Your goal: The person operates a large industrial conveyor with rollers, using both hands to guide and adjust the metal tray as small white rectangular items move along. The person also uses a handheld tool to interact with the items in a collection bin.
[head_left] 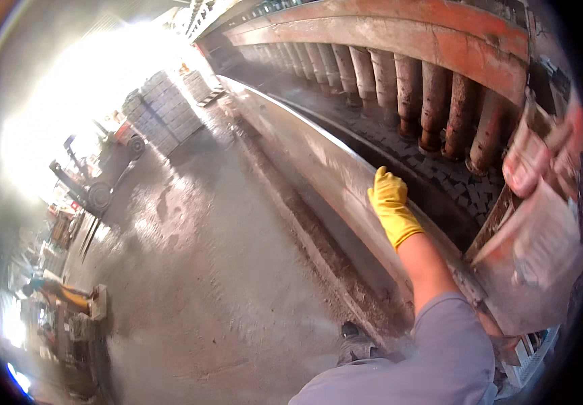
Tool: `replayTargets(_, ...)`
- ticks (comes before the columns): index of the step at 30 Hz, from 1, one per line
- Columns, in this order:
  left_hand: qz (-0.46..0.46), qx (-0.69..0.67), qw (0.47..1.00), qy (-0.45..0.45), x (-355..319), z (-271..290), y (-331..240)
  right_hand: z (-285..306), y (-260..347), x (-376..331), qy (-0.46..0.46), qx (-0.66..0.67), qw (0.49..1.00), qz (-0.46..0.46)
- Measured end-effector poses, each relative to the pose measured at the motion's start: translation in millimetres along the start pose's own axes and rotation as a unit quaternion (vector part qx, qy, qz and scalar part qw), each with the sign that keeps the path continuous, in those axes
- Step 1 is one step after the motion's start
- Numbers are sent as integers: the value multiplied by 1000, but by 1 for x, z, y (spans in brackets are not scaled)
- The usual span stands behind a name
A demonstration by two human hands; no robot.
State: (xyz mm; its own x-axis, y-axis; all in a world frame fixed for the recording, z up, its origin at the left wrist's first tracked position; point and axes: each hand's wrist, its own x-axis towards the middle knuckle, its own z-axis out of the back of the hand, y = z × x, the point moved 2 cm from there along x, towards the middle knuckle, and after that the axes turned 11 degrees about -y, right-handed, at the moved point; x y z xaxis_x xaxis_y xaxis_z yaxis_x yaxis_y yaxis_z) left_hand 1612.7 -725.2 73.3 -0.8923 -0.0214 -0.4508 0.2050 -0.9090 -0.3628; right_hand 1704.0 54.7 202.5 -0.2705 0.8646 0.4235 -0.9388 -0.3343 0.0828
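My right hand (391,202), in a yellow rubber glove, is at the top rim of a long, worn metal wall (332,158). Its fingers are bent and closed over that rim, partly hidden on the far side. Beyond the wall, inside a sunken trough, lie many small grey blocks (450,182). Above them stands a row of thick, dirty metal cylinders (406,91) under a rust-red beam (386,30). My left hand is out of the picture.
A wet concrete floor (197,270) stretches to the left. Forklifts (99,196) and stacked grey blocks (163,115) stand farther off. A person (62,293) bends at the lower left. A dusty, red-stained metal panel (528,250) closes the trough's right end.
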Motion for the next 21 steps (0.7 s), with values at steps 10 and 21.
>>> replayTargets(10,18,20,1000,0,159,64,-129,-51,108,132,38,12,999,-5)
replayTargets(21,-18,51,997,62,371,97,-238,-56,135,154,-139,23,990,-15)
